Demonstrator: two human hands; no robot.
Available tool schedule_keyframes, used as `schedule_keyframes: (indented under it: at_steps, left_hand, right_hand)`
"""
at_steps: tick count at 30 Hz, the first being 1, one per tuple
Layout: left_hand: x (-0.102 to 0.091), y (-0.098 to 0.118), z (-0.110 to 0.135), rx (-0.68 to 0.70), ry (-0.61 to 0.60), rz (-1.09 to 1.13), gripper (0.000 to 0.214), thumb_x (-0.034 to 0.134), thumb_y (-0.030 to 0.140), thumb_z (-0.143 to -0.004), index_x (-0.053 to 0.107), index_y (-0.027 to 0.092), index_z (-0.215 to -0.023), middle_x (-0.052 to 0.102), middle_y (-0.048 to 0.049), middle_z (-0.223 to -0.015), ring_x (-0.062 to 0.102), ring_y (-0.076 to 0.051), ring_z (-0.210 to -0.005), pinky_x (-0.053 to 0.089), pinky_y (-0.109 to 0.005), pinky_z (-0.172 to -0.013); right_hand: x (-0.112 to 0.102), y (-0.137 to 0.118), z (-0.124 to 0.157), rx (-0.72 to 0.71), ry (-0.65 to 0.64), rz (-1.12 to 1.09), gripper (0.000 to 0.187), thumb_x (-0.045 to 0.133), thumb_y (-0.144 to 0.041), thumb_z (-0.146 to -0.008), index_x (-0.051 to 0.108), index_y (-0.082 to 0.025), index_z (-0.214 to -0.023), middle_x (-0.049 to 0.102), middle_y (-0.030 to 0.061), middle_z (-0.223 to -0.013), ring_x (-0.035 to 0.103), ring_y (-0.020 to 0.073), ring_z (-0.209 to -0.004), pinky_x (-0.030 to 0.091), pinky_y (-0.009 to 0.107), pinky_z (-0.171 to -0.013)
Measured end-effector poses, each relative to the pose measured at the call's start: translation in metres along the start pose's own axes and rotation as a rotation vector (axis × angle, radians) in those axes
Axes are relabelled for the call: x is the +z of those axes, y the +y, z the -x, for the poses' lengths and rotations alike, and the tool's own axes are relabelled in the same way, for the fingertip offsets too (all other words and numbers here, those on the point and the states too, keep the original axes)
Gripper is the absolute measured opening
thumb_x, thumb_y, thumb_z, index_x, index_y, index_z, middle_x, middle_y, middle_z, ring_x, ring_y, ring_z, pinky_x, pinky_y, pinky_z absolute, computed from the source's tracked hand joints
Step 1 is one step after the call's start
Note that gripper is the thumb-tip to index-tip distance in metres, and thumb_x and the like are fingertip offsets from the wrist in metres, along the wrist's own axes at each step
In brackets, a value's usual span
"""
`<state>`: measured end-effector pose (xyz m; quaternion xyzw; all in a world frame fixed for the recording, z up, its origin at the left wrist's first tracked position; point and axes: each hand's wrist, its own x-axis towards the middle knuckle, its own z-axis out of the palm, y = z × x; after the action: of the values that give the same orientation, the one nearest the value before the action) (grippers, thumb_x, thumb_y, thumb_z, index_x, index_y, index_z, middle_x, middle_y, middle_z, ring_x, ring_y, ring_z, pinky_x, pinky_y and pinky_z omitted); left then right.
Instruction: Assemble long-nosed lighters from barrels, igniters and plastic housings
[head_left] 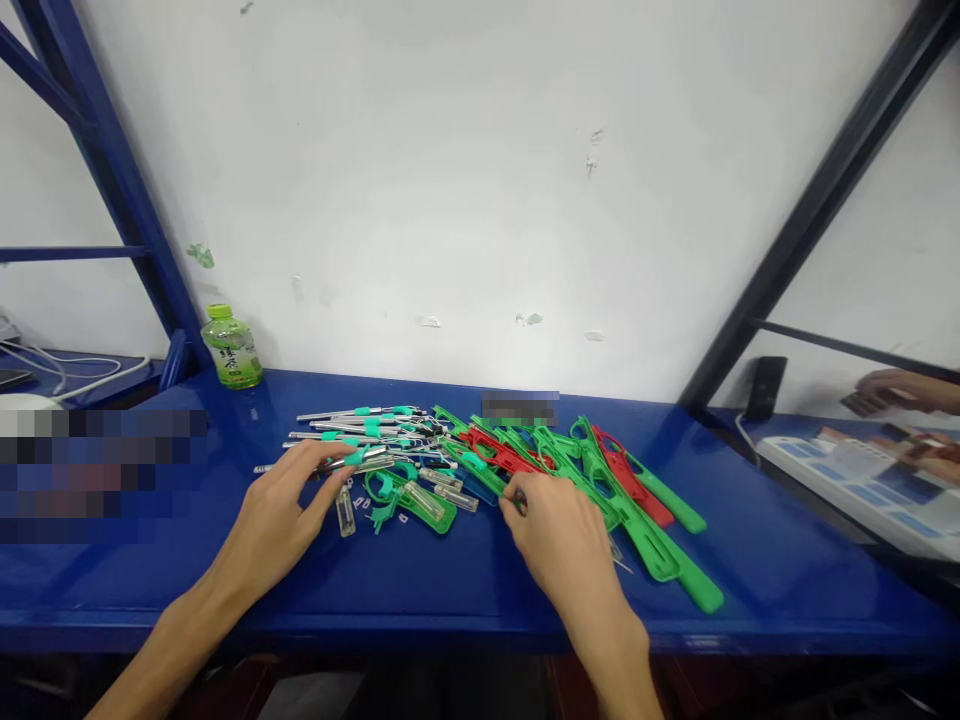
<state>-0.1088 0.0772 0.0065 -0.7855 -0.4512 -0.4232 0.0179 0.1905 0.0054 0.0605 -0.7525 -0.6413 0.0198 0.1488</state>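
Observation:
On the blue shelf lies a heap of long plastic handle parts, green and red, with a bundle of thin metal rods with teal clips to their left. My left hand rests at the near end of the rods, its fingertips pinching a rod with a teal clip. My right hand lies palm down on the green parts, fingers curled, thumb and forefinger closed on the end of one green piece. A green part with clear tubes lies between the hands.
A green tea bottle stands at the back left by the blue rack post. White cables lie on the left shelf. On the right shelf are a black device, a white tray and another person's hand.

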Motion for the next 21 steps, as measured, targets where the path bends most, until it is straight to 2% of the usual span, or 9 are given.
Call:
schedule_keyframes:
  at_steps: [5,8,14,21]
  left_hand:
    - [0.000,0.000,0.000,0.008,0.008,0.001,0.037,0.053,0.056,-0.108,0.068,0.025,-0.121,0.075,-0.0029,-0.113,0.073,-0.023,-0.099,0.055,-0.032,-0.090]
    - [0.000,0.000,0.001,0.002,0.011,0.001,0.037,0.054,0.057,-0.108,0.069,0.025,-0.121,0.075,-0.0029,-0.113,0.073,-0.023,-0.099,0.055,-0.033,-0.090]
    - [-0.001,0.002,0.000,0.007,0.013,0.004,0.036,0.054,0.056,-0.108,0.068,0.026,-0.121,0.075,-0.0027,-0.113,0.073,-0.023,-0.098,0.055,-0.033,-0.090]
    - [-0.002,0.003,-0.001,0.013,0.014,-0.003,0.035,0.054,0.055,-0.108,0.069,0.025,-0.119,0.076,-0.0034,-0.111,0.074,-0.023,-0.098,0.056,-0.032,-0.089]
  right_hand:
    - [-0.001,0.006,-0.004,-0.023,0.061,-0.095,0.022,0.064,-0.031,-0.106,0.078,-0.028,-0.090,0.080,0.0002,-0.084,0.074,0.0213,-0.077,0.033,0.029,-0.059]
    - [0.002,0.011,-0.006,-0.008,0.094,-0.107,0.023,0.063,-0.032,-0.107,0.077,-0.026,-0.089,0.080,0.0012,-0.081,0.073,0.0225,-0.075,0.032,0.030,-0.059]
    - [0.013,0.013,-0.009,0.008,0.177,-0.093,0.024,0.055,-0.030,-0.111,0.071,-0.021,-0.095,0.080,0.0069,-0.089,0.073,0.0251,-0.075,0.029,0.031,-0.059]
    - [0.017,0.017,-0.013,0.023,0.267,-0.114,0.028,0.048,-0.034,-0.113,0.062,-0.021,-0.092,0.071,0.0048,-0.072,0.067,0.0239,-0.063,0.025,0.031,-0.056]
